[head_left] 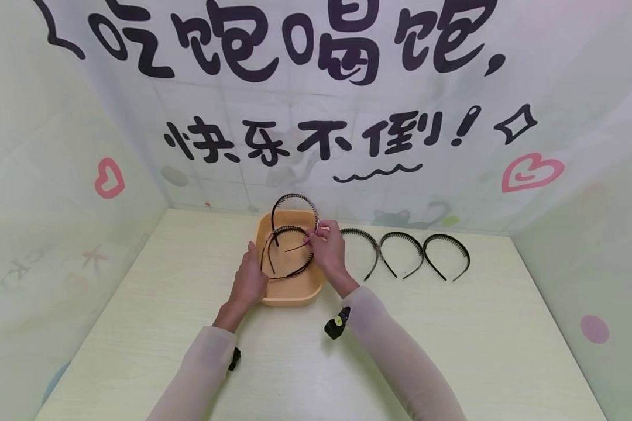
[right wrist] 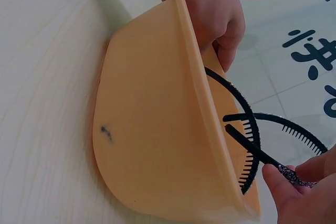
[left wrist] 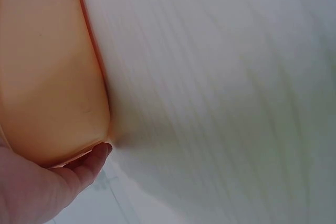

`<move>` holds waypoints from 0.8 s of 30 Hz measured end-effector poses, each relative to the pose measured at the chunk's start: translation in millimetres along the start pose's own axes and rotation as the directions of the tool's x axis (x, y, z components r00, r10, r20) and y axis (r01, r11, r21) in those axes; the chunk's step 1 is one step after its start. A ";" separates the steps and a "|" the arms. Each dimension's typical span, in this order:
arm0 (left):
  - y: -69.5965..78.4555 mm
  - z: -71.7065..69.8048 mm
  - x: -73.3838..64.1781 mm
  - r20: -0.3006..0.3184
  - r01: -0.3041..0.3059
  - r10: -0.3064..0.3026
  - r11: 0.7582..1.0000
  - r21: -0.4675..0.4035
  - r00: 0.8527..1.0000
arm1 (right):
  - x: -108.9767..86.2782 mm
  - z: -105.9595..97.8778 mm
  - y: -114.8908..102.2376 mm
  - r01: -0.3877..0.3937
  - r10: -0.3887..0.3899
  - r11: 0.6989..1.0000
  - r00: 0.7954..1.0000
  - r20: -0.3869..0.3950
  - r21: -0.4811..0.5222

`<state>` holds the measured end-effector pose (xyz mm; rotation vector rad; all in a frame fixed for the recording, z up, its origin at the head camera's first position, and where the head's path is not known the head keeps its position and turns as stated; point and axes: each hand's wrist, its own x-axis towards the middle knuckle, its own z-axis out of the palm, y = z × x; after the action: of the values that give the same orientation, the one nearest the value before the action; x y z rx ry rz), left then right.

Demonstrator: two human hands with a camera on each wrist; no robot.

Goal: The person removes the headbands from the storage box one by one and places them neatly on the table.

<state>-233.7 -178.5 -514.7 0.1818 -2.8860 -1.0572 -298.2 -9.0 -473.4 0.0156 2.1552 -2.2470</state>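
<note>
My right hand (head_left: 329,250) pinches a black toothed headband (head_left: 275,216) by one arm, near the right rim of a peach-orange plastic bin (head_left: 294,300). The held headband stands arched over the bin, and its pinched part looks speckled in the right wrist view. Inside the bin are other black headbands (right wrist: 242,103); they overlap, so their number is hard to tell. At the left side, my left hand (head_left: 249,279) grips the bin's wall. In the left wrist view its fingers (left wrist: 89,169) are bent at the bin's lower corner.
To the right of the bin, three black toothed headbands, a left one (head_left: 375,248), a middle one (head_left: 401,235) and a right one (head_left: 446,237), lie in a row on the pale wood-grain table (head_left: 453,345). A printed curtain (head_left: 316,99) hangs behind and at both sides.
</note>
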 end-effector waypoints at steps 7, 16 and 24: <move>-0.2 1.0 -0.1 0.005 0.005 -0.005 1.000 0.002 1.000 | 1.1 -1.7 -6.5 0.039 -0.037 0.996 0.999 -0.017 0.084; 0.1 0.7 -0.9 -0.006 -0.004 0.004 1.000 0.000 1.000 | -7.4 -3.2 -29.8 0.047 -0.046 0.989 0.999 -0.009 0.139; -0.4 0.3 -0.1 -0.010 -0.018 0.018 1.000 0.010 1.000 | -1.2 -2.3 -22.3 0.067 -0.070 0.985 0.997 0.014 0.162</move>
<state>-233.5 -178.5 -515.1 0.1609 -2.8784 -1.0368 -297.7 -5.7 -451.2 -0.0779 1.9886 -2.4424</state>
